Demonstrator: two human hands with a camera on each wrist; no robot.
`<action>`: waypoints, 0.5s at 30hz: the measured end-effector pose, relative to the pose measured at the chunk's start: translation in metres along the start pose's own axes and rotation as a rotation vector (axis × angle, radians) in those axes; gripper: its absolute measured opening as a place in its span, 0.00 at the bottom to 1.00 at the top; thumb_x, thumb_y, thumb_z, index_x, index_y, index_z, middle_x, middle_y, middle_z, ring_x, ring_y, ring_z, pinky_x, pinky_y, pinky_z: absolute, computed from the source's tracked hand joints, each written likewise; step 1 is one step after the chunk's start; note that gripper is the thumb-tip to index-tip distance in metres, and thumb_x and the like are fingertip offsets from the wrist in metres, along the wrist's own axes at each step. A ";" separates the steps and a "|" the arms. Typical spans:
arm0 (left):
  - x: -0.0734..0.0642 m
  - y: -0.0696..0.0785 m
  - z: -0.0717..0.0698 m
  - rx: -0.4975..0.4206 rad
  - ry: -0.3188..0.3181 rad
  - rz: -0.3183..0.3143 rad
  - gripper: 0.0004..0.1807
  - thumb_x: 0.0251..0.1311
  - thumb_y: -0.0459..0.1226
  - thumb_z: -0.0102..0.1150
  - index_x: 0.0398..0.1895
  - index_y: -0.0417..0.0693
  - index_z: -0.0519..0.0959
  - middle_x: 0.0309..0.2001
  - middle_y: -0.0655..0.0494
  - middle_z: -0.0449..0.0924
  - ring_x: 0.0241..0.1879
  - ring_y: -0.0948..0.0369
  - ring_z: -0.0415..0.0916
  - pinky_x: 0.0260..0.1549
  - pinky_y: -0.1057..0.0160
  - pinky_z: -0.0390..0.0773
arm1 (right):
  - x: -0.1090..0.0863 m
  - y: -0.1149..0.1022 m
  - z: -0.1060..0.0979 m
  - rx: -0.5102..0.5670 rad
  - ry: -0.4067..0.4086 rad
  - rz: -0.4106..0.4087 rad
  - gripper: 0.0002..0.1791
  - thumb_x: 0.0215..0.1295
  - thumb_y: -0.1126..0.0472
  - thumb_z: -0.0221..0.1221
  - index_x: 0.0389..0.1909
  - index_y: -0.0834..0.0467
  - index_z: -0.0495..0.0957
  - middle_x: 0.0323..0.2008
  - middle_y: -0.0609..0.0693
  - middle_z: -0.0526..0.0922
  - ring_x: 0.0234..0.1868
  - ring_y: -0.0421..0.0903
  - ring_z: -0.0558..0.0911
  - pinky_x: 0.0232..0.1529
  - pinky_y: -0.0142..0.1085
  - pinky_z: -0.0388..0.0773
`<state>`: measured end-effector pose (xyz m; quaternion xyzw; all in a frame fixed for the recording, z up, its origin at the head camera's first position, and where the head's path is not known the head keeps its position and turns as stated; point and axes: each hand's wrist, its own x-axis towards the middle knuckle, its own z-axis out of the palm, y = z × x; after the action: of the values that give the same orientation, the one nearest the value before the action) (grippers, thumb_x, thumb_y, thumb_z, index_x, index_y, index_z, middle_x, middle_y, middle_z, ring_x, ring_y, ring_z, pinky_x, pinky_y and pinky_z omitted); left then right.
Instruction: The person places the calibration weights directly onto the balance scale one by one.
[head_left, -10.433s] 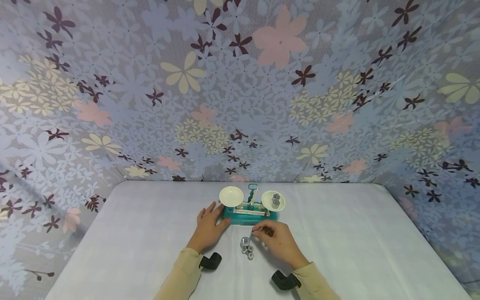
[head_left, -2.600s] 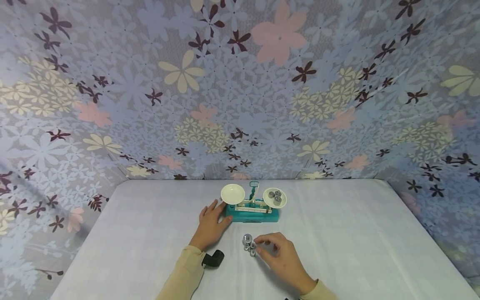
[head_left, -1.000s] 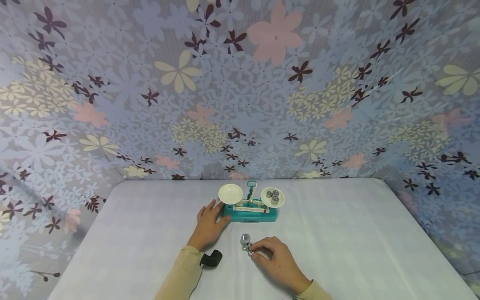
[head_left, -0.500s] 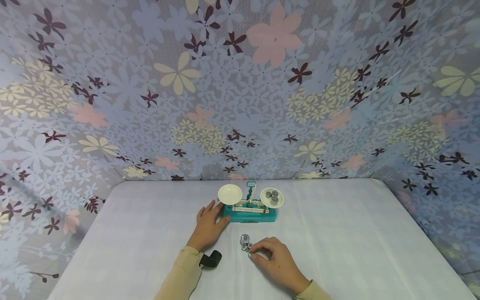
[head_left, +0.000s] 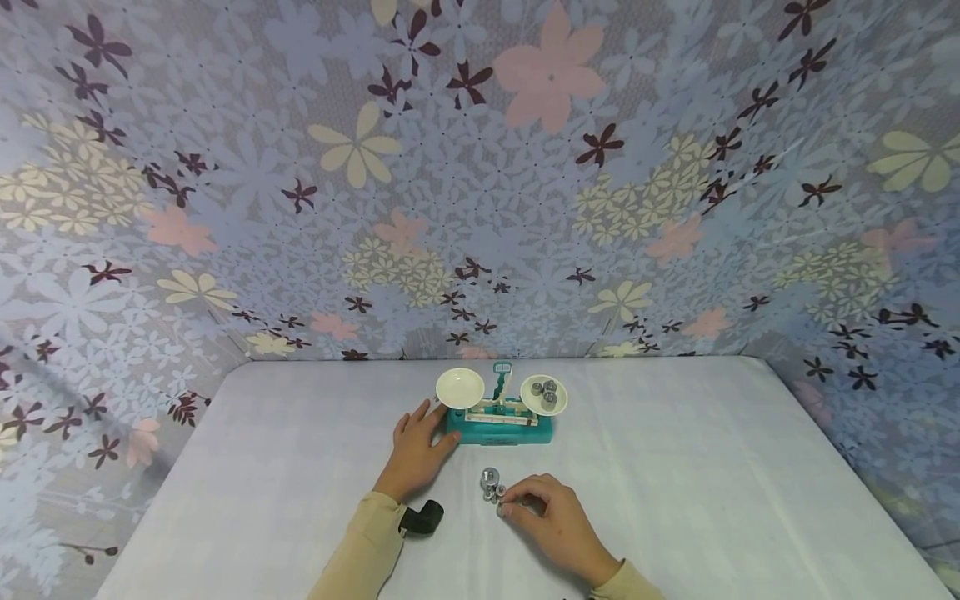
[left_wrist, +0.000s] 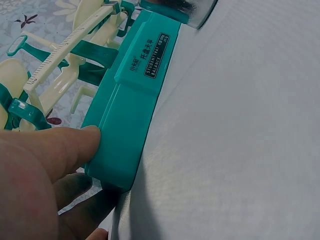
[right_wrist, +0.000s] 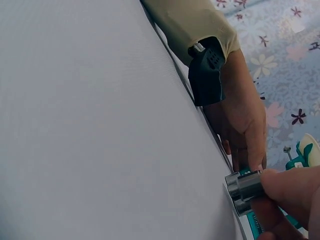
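the loading looks partway: three metal weights (head_left: pixel 549 398) sit in the right pan (head_left: pixel 560 404) of the teal student tray balance (head_left: pixel 498 432). the right hand (head_left: pixel 555 517) pinches another weight (right_wrist: pixel 250 186) between its fingers, beside the cluster (head_left: pixel 490 477) remaining on the tabletop (head_left: pixel 675 475). the left hand (head_left: pixel 416 456) rests loose fingers on the balance's end.

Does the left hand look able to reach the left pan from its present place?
Probably yes. The left hand touches the left end of the balance, close to the left pan, and I see nothing standing between hand and pan.
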<state>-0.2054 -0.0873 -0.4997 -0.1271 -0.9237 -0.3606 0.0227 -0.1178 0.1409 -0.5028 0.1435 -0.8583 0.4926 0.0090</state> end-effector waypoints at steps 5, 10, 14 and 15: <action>0.000 -0.001 0.001 -0.002 0.000 -0.001 0.31 0.63 0.48 0.52 0.66 0.43 0.64 0.64 0.49 0.65 0.69 0.48 0.50 0.64 0.42 0.41 | 0.000 -0.002 -0.001 0.050 -0.010 0.030 0.04 0.56 0.50 0.64 0.32 0.44 0.82 0.32 0.34 0.81 0.36 0.38 0.75 0.36 0.30 0.73; 0.000 -0.003 0.001 -0.003 -0.001 -0.005 0.32 0.63 0.49 0.51 0.66 0.43 0.63 0.65 0.49 0.65 0.69 0.48 0.49 0.64 0.42 0.41 | -0.001 -0.002 0.000 0.064 -0.004 0.050 0.05 0.56 0.50 0.63 0.32 0.44 0.82 0.33 0.35 0.81 0.35 0.39 0.75 0.35 0.30 0.73; 0.001 -0.003 0.001 0.001 0.002 -0.001 0.32 0.63 0.49 0.52 0.66 0.43 0.63 0.64 0.49 0.65 0.69 0.48 0.50 0.64 0.42 0.41 | -0.001 -0.002 -0.001 0.062 0.016 0.064 0.04 0.55 0.50 0.64 0.32 0.43 0.82 0.31 0.36 0.80 0.31 0.39 0.72 0.31 0.30 0.71; 0.001 -0.003 0.001 -0.001 -0.001 -0.005 0.32 0.63 0.49 0.52 0.66 0.43 0.63 0.65 0.49 0.65 0.69 0.49 0.49 0.65 0.43 0.40 | -0.001 -0.003 -0.001 0.061 0.024 0.061 0.04 0.55 0.51 0.64 0.32 0.43 0.82 0.31 0.37 0.79 0.30 0.39 0.72 0.31 0.30 0.71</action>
<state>-0.2069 -0.0881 -0.5024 -0.1250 -0.9239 -0.3610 0.0214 -0.1165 0.1409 -0.5000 0.1114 -0.8467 0.5203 -0.0002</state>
